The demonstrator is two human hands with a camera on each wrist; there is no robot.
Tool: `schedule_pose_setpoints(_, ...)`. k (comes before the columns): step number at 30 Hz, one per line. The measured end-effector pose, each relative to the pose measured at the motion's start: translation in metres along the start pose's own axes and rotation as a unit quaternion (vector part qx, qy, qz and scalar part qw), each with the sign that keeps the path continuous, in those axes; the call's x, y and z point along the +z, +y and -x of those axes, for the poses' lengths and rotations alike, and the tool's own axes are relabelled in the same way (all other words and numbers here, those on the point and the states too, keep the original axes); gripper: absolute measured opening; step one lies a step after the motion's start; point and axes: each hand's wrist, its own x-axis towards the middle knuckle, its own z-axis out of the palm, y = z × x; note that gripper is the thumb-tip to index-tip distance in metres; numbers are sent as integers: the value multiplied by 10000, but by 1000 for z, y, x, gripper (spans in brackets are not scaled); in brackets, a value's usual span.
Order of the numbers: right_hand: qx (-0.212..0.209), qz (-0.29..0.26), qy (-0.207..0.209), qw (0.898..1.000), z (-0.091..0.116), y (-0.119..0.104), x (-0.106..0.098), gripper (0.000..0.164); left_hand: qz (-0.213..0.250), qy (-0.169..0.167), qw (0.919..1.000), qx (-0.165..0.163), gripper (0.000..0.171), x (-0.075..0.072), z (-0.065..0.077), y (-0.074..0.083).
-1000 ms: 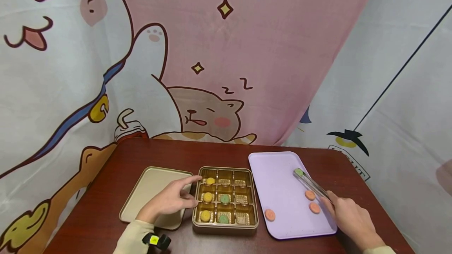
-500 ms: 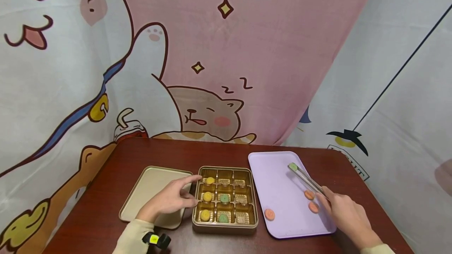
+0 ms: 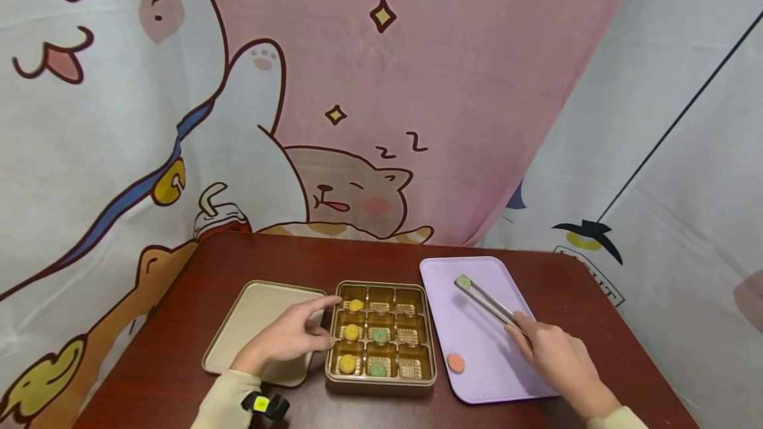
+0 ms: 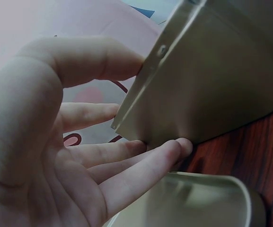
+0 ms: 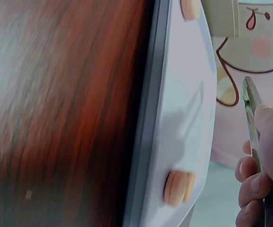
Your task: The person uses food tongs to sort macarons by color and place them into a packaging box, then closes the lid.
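My right hand point(image 3: 557, 359) grips metal tongs point(image 3: 491, 304) over the lilac tray point(image 3: 491, 363). A green macaron point(image 3: 463, 282) is pinched in their tips, raised above the tray in the right wrist view. My left hand point(image 3: 292, 333) rests its fingertips against the left side of a gold tin point(image 3: 379, 389) with a divided insert. Three yellow macarons point(image 3: 347, 364) sit in its left column. Two green macarons point(image 3: 378, 335) occupy the middle and front cells of its centre column. The right column holds none. In the left wrist view, fingers point(image 4: 145, 175) touch the tin's outer wall.
An orange macaron point(image 3: 456, 363) lies near the tray's front left. More orange macarons point(image 5: 176, 187) show in the right wrist view, hidden from the head view by my right hand. Left of the tin, the gold lid point(image 3: 256, 313) lies partly under my left hand. Patterned cloth hangs behind the table.
My right hand has carried the tongs and the green macaron leftward across the tray towards the tin, now covering two orange macarons. My left hand stays at the tin.
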Motion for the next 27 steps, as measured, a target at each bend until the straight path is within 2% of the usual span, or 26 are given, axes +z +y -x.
schedule_pose_setpoints(9, -680, -88, 536, 9962, -8, -32, 2, 18, 41, 10, 10000, -16, 79, 0, 0, 1)
schedule_pose_setpoints(12, -1108, -111, 944, 9893, -12, -42, 4, 19, 32, 11, 10000, 5, 79, 0, 0, 0)
schedule_pose_setpoints(16, -1714, -120, 1397, 9752, -17, -55, 8, 21, 5, -11, 10000, 11, 79, 1, 0, -1)
schedule_pose_setpoints(18, -1765, -48, 1448, 9736, -19, -63, 9, 21, -9, -14, 10000, -3, 79, 0, 1, -1)
schedule_pose_setpoints(23, -1676, -67, 1215, 9783, -24, -83, 13, 20, -37, -1, 10000, -5, 79, 0, 0, -2)
schedule_pose_setpoints(27, -1900, -147, 1200, 9743, -28, -92, 16, 20, -63, -26, 10000, 15, 78, 0, 0, -2)
